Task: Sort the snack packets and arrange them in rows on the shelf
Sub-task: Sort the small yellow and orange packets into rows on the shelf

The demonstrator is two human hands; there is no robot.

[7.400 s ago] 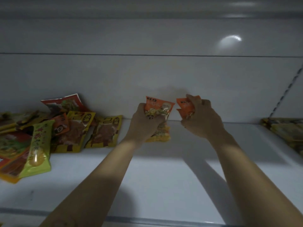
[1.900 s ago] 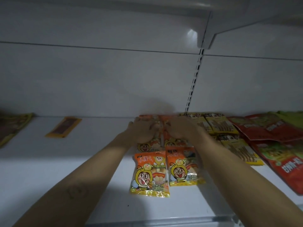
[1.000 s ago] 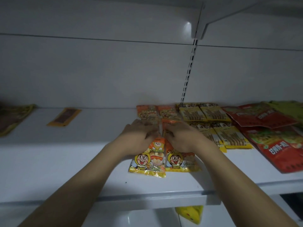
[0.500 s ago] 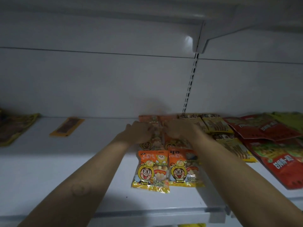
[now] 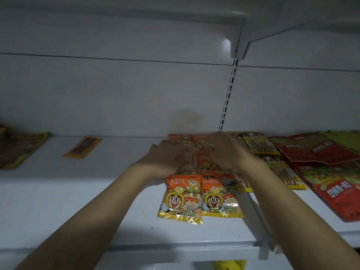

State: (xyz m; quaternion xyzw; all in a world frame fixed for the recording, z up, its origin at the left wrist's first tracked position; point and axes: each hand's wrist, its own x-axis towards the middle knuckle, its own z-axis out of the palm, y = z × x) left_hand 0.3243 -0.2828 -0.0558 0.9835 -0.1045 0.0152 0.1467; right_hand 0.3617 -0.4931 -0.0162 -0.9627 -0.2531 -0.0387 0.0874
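blur: both hands smeared, fingertips soft, single fingers hard to separate.
hidden: middle orange packets (image 5: 202,162) mostly under the two palms; only a strip between the hands and the lower edges near the wrists show.
hidden 2: back orange packets (image 5: 178,137) at the rear wall, top edges only, rest behind the fingers.
cut off: left pile (image 5: 19,150) clipped by the frame edge, print unreadable in the dim light; red packets (image 5: 335,190) clipped on the right; green packet (image 5: 346,135) just a corner.
below shelf: yellow item (image 5: 229,265), top part only, cannot tell what.
left hand (image 5: 167,158): palm down, fingers stretched forward, lying flat on the left middle packet; nothing wrapped or pinched as far as the blur allows.
right hand (image 5: 226,152): same pose, flat on the right middle packet, reaching toward the back row.
front orange packets (image 5: 181,199): pair side by side, flat, fully visible, nearer than both hands, just below the wrists, not touched.
layout: orange packets in two columns, three deep, on the white shelf (image 5: 78,201), left of the slotted upright (image 5: 228,98).
neighbours: yellow packets (image 5: 259,146) just right of the orange columns, partly behind the right forearm; red ones beyond them.
stray: lone yellow packet (image 5: 82,147), flat, well left of the hands.
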